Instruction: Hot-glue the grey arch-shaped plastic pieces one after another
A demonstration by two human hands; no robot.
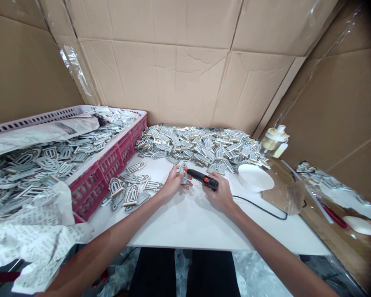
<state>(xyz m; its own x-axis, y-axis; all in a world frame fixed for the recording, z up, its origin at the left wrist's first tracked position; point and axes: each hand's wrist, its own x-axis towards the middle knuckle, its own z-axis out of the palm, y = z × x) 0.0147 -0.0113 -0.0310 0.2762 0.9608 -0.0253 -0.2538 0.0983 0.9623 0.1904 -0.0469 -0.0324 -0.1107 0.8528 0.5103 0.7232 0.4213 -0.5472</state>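
My left hand (173, 181) pinches a small grey arch-shaped piece (183, 173) against the white table (188, 222). My right hand (220, 193) grips a black tool with an orange band (201, 178), its cord (259, 208) trailing right. The tool's tip touches the piece my left hand holds. Several finished-looking arch pieces (128, 192) lie just left of my left hand. A big heap of the same pieces (200, 146) spreads across the table behind both hands.
A red and white plastic crate (111, 163) full of arch pieces and newspaper stands at the left. A white bowl (255, 177) and a small lidded bottle (275, 140) sit at the right. Cardboard walls (179, 74) enclose the table. Crumpled newspaper (40, 239) hangs at front left.
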